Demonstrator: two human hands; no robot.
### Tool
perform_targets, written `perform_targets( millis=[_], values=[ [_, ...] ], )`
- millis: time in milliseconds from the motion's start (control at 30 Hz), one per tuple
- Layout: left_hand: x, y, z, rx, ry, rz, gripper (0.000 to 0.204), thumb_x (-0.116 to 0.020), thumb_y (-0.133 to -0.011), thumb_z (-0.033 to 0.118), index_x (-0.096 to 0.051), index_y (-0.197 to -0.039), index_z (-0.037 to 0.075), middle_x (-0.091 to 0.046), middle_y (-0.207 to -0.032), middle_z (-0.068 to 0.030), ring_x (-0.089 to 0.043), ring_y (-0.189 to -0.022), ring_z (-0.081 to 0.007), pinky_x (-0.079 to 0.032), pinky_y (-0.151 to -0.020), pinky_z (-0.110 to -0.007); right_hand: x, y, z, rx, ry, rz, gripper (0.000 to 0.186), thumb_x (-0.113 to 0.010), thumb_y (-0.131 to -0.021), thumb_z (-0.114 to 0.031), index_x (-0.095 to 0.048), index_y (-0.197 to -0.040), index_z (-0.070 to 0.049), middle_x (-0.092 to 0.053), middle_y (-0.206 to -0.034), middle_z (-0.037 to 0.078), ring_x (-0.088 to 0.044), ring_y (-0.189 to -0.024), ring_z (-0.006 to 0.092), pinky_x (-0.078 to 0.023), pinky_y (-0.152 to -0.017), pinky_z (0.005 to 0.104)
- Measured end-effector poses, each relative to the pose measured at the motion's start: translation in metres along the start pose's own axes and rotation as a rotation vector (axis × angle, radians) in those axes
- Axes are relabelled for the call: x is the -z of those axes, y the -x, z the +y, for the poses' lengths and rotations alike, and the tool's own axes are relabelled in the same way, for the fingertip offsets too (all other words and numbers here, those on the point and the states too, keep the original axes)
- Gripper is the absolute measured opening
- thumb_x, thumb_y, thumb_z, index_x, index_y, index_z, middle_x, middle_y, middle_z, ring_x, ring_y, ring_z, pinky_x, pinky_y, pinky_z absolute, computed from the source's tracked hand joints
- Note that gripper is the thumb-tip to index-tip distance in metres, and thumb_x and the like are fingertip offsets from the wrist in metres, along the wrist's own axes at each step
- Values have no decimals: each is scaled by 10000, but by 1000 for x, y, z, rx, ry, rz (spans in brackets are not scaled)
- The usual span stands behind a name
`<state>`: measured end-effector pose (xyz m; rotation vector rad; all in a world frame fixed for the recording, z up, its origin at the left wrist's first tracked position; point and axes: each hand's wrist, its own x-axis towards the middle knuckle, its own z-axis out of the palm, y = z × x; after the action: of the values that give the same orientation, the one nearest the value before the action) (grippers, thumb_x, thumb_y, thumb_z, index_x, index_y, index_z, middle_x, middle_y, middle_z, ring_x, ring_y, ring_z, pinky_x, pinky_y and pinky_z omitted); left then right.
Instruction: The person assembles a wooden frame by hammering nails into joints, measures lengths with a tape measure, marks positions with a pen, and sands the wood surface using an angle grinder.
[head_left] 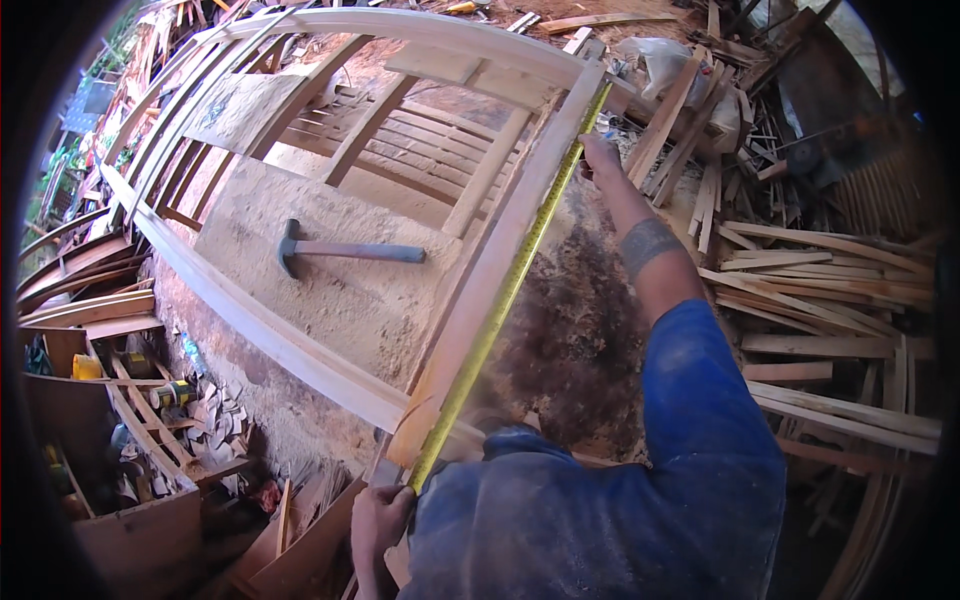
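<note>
A yellow tape measure [518, 275] is stretched along the right-hand rail [500, 240] of a pale wooden frame. My left hand [380, 520] is closed on the tape's near end at the bottom of the view, by the frame's near corner. Up near the far corner, my right hand [600, 158] grips the tape against the rail, arm outstretched. A claw hammer [355, 250] with a wooden handle lies on a sawdust-covered board [270, 300] inside the frame, whose slats and crosspieces show behind it.
Loose wooden strips [820, 270] are piled along the right side, and a white plastic bag [655, 62] sits at the back right. At lower left are wooden boxes [120, 530], offcuts, a plastic bottle [192, 352] and yellow containers [86, 366]. Dark, stained ground [570, 340] lies beside the frame.
</note>
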<state>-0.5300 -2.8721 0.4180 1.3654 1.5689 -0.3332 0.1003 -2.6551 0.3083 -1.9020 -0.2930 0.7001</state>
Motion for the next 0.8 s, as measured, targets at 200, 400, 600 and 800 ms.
perform_targets(
  millis=[200,400,600,800],
  values=[
    [-2,-2,9,-19,4,-1,342,-641,-848,305,-731,-962,-4,-673,-763,-252,-728,-726,-313,-539,-712,-394,8,-20,10,14,-9,4,185,-621,-902,-299,-604,-860,-120,-495,-660,-10,-457,-510,110,-404,-447,304],
    [-3,0,16,-8,-18,5,347,-639,-845,307,-735,-957,-7,-683,-756,-239,-730,-728,-301,-539,-714,-390,0,-16,5,12,-28,1,196,-632,-890,-286,-596,-826,-104,-509,-650,4,-456,-487,113,-385,-419,299],
    [-5,-4,16,-16,10,46,341,-636,-844,303,-752,-976,11,-703,-756,-215,-738,-741,-285,-548,-710,-377,0,-38,7,22,26,31,275,-600,-922,-331,-600,-850,-66,-575,-693,50,-524,-529,161,-401,-442,337],
    [1,-11,6,-76,-10,56,367,-594,-860,353,-732,-903,16,-644,-737,-247,-713,-719,-343,-536,-714,-421,-2,-6,-2,730,281,208,452,-418,-1046,-377,-628,-972,17,-598,-755,86,-597,-740,246,-471,-668,414]
  ],
)
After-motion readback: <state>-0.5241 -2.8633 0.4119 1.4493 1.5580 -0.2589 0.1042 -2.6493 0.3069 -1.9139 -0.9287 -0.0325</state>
